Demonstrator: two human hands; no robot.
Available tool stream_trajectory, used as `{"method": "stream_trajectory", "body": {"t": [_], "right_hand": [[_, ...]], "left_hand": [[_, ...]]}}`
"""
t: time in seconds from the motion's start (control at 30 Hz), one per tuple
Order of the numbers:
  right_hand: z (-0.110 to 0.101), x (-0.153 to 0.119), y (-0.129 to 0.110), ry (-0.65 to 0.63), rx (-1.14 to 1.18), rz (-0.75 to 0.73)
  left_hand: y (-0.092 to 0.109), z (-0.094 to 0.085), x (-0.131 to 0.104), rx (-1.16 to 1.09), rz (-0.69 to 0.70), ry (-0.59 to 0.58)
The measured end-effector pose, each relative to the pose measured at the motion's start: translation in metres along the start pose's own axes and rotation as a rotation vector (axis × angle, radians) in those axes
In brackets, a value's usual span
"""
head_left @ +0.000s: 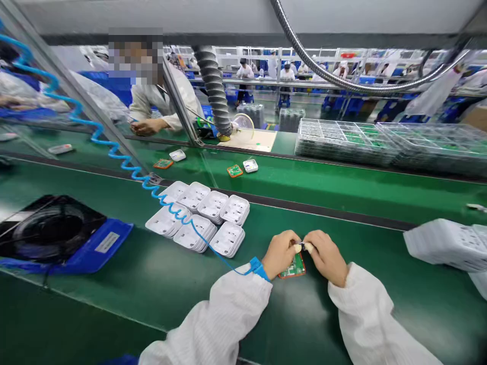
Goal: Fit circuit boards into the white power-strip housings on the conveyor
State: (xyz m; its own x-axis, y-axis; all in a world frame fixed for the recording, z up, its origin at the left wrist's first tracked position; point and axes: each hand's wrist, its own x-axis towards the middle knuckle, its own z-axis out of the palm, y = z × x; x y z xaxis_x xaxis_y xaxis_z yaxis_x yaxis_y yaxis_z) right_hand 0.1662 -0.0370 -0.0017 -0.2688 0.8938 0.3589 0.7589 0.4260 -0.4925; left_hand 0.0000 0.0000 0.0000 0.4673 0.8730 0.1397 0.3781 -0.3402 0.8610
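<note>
My left hand [282, 252] and my right hand [324, 256] meet over the green worktop, fingertips pinched close together. Between them is a small dark piece [302, 246], too small to name. Pale covers sit on some of my fingertips. Right below the fingers, partly hidden by my left hand, lies a green circuit board [293, 267] with an orange edge. A blue wrist strap [259, 268] circles my left wrist, and its coiled blue cord [114, 149] runs up to the left.
Stacked white plastic housings [228, 238] stand left of my hands; more white housings [445, 243] lean at the right. Beyond a dark rail, a green conveyor [323, 185] carries boards and white cases. Clear trays [342, 139] are piled behind it. A black fan [53, 228] lies left. A co-worker [167, 96] sits opposite.
</note>
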Motion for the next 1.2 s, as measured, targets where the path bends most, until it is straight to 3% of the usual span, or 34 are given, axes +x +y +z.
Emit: {"method": "stream_trajectory", "body": {"t": [0.47,0.57,0.67,0.77,0.83,1.0,1.1,1.2], "right_hand": [[0.019,0.005,-0.003,0.04,-0.174,-0.032],[0.013,0.003,0.009,0.17,-0.176,-0.001],[0.005,-0.004,0.022,0.242,-0.199,0.09],[0.006,-0.007,0.025,0.138,-0.27,0.207],[0.014,-0.002,0.018,0.055,-0.335,0.276],[0.031,0.017,-0.002,-0.039,-0.418,0.426],[0.032,0.018,-0.002,-0.047,-0.328,0.426],[0.028,0.011,0.003,-0.021,-0.051,0.379]], "left_hand": [[-0.006,-0.001,0.005,0.235,0.012,-0.051],[0.002,-0.027,-0.003,0.344,0.094,0.055],[0.005,-0.074,-0.022,0.585,0.091,0.283],[-0.005,-0.12,-0.04,0.888,-0.122,0.496],[-0.017,-0.138,-0.045,1.015,-0.213,0.5],[-0.039,-0.141,-0.043,1.074,-0.221,0.413],[-0.034,-0.14,-0.045,1.101,-0.206,0.431],[-0.018,-0.138,-0.048,1.046,-0.187,0.504]]}}
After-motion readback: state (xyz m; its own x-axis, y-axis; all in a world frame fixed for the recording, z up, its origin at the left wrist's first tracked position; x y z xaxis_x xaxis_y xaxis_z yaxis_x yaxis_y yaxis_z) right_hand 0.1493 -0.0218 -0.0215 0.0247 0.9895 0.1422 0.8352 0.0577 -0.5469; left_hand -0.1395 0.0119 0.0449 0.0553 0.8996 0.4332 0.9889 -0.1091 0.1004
